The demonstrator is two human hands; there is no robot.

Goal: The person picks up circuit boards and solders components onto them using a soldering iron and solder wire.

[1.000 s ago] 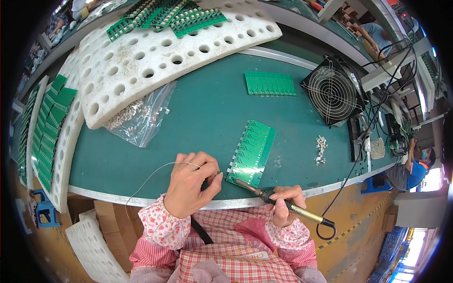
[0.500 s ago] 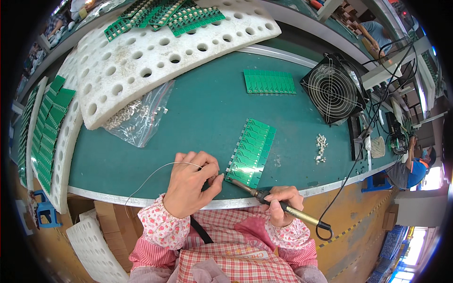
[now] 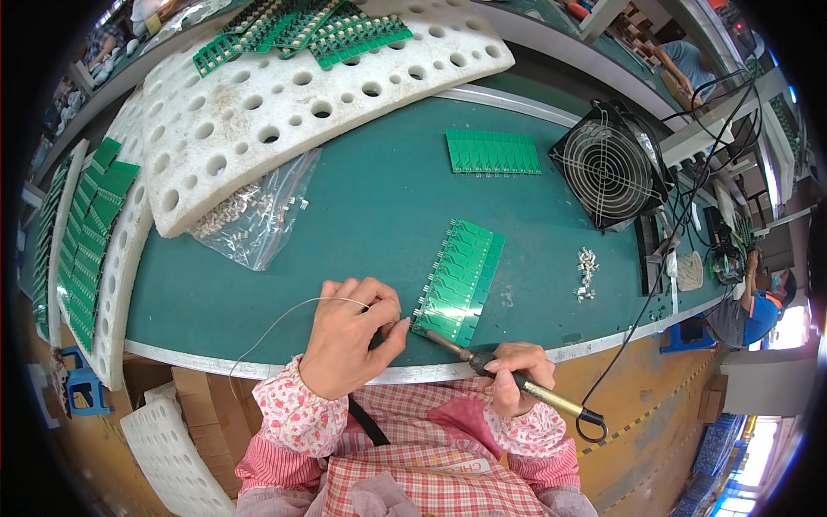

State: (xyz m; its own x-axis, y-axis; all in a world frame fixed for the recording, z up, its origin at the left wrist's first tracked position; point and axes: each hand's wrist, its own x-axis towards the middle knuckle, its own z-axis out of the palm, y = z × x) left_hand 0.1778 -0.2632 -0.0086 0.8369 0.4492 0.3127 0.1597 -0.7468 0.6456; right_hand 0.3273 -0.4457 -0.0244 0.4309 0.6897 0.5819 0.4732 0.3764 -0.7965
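Observation:
A green circuit board panel (image 3: 462, 280) with a row of pins along its left side lies near the table's front edge. My right hand (image 3: 520, 376) grips a soldering iron (image 3: 551, 398), its tip at the panel's near left corner. My left hand (image 3: 355, 332) is closed by that same corner, thumb and forefinger pinching a thin solder wire (image 3: 277, 320) that loops back over the hand. The wire's end at the fingertips is too small to make out. Farther back lies a second green circuit board panel (image 3: 493, 152).
A black fan (image 3: 606, 164) stands at the right, with small white connectors (image 3: 587, 274) piled before it. At the left are a plastic bag (image 3: 263, 215) of connectors and a white foam board (image 3: 284, 108) bearing circuit boards (image 3: 362, 39). The iron's cord (image 3: 633, 323) runs up the right.
Hardly anything differs. The soldering iron and my right hand have shifted very slightly; the tip stays at the panel's corner. My left hand holds its place.

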